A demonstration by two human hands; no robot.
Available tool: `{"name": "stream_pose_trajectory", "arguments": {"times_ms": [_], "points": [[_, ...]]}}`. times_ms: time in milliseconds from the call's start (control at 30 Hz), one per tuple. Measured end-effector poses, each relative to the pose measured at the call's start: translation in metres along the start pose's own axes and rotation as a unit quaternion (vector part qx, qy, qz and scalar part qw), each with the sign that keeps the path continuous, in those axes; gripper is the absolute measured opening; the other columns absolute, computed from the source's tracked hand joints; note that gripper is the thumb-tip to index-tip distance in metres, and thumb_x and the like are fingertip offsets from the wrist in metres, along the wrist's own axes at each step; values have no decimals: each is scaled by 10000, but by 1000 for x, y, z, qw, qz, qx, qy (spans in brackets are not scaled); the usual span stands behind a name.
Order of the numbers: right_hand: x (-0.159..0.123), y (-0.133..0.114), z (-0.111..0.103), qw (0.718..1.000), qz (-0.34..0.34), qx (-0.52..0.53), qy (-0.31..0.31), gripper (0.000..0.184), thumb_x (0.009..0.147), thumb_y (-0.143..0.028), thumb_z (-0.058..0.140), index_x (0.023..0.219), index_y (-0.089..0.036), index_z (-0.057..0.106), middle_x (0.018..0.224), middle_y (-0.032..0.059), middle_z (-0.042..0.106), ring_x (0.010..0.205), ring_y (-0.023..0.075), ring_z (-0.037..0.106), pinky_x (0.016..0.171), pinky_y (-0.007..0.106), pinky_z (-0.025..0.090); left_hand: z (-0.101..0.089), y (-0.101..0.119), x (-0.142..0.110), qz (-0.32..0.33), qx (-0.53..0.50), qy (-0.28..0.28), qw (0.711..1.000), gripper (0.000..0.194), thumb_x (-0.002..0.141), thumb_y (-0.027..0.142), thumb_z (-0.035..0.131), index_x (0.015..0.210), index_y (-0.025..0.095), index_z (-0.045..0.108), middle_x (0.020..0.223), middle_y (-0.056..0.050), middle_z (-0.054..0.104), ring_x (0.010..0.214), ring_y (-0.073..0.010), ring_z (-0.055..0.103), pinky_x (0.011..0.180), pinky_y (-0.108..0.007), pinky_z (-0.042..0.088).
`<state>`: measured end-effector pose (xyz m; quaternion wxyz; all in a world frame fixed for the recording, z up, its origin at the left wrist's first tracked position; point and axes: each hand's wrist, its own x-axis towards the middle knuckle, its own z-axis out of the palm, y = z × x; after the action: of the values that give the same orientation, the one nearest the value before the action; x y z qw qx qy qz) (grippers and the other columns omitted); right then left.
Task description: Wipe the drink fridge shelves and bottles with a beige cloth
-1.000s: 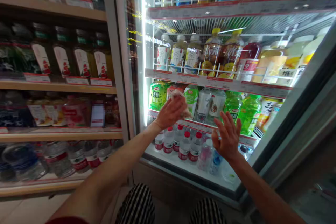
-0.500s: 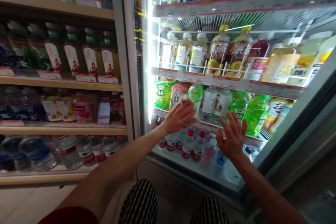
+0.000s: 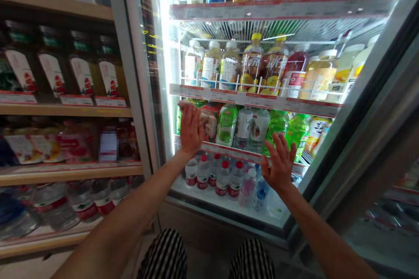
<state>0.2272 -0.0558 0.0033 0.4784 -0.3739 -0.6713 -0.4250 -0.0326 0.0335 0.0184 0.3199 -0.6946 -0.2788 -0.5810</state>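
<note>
My left hand (image 3: 190, 128) is raised against the leftmost bottles on the cooler's third shelf, fingers closed on a crumpled whitish cloth (image 3: 207, 123). It covers a green-labelled bottle and touches a red-labelled one. My right hand (image 3: 278, 163) is open, its spread fingers resting on the red-edged shelf rail (image 3: 235, 152) below the green bottles (image 3: 278, 124). Between the hands stand a light-green bottle (image 3: 225, 124) and two clear bottles (image 3: 250, 124).
Small red-capped water bottles (image 3: 222, 178) stand on the cooler floor below my hands. The open glass door (image 3: 360, 109) angles out on the right. Wooden shelves (image 3: 65, 111) with dark bottles and water bottles fill the left. Tea and juice bottles (image 3: 252, 65) line the shelf above.
My left hand has slid left along the shelf with the cloth, from the middle bottles to the leftmost ones. My right hand has stayed open at the shelf rail.
</note>
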Motion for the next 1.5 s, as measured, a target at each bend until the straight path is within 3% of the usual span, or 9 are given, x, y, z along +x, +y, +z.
{"name": "stream_pose_trajectory", "arguments": {"times_ms": [67, 200, 367, 533, 733, 933, 1100, 1233, 1500], "points": [[0, -1, 0, 1000, -4, 3, 2, 529, 786, -159, 474, 1299, -249, 380, 1397, 72, 385, 1296, 253, 334, 1076, 523, 174, 1, 3, 1, 14, -13, 8, 1000, 544, 882, 204, 380, 1398, 160, 213, 1467, -123, 219, 1368, -246, 129, 1108, -491, 177], [-1, -3, 0, 1000, -15, 12, 3, 524, 790, -156, 473, 1297, -255, 382, 1394, 66, 392, 1291, 243, 343, 1080, 515, 176, -3, 0, 3, 259, -40, -161, 952, 549, 861, 213, 452, 1375, 261, 265, 1434, -40, 325, 1338, -176, 255, 1098, -373, 270], [3, -6, -4, 999, -14, 32, 7, 578, 780, -109, 464, 1328, -253, 347, 1405, 68, 374, 1296, 251, 334, 1075, 532, 193, 1, -6, 7, -15, 16, 67, 998, 609, 871, 176, 389, 1418, 184, 121, 1500, -85, 104, 1381, -212, 59, 1119, -450, 186], [24, -37, 15, 983, -76, 167, -20, 608, 811, -82, 371, 1384, -232, 235, 1446, 70, 291, 1318, 217, 295, 1039, 451, 340, 11, 35, -8, 154, -67, -116, 979, 650, 850, 330, 477, 1401, 178, 165, 1423, -123, 326, 1353, -206, 215, 1073, -403, 299], [45, -82, 66, 972, -114, 73, -193, 481, 870, -263, 413, 1343, -235, 332, 1446, 68, 294, 1357, 249, 179, 1077, 538, 205, -11, 12, -26, -20, 2, -105, 994, 823, 758, 406, 555, 1404, 139, 121, 1466, -185, 177, 1366, -295, 130, 1087, -521, 181], [67, -113, 88, 972, -153, 65, -168, 378, 879, -163, 342, 1238, -129, 456, 1457, 105, 250, 1364, 247, 150, 1079, 577, 151, -31, -16, -40, -66, 40, -104, 992, 893, 739, 456, 582, 1412, 157, 76, 1473, -155, 176, 1343, -315, 209, 1072, -495, 259], [109, -96, 86, 958, -217, 85, -165, 309, 906, -184, 324, 1131, -156, 534, 1298, 87, 501, 1305, 237, 314, 1079, 508, 240, -61, -16, -48, -114, 61, -162, 978, 717, 775, 380, 564, 1377, 213, 212, 1430, -124, 291, 1298, -286, 319, 1023, -477, 357], [138, -56, 69, 969, -196, 77, -132, 296, 904, -191, 349, 1137, -208, 530, 1293, 71, 502, 1285, 228, 346, 1072, 532, 224, -84, -13, -48, -135, 95, -177, 970, 650, 783, 335, 557, 1351, 198, 272, 1426, -130, 299, 1291, -285, 333, 1027, -468, 353], [14, -41, 24, 948, -239, 56, -202, 321, 834, -269, 467, 1120, -152, 552, 1365, 97, 429, 1317, 241, 288, 1084, 485, 190, -77, 20, -44, -100, 90, -215, 967, 563, 799, 248, 512, 1328, 176, 332, 1423, -145, 310, 1326, -285, 271, 1045, -486, 308]]}}
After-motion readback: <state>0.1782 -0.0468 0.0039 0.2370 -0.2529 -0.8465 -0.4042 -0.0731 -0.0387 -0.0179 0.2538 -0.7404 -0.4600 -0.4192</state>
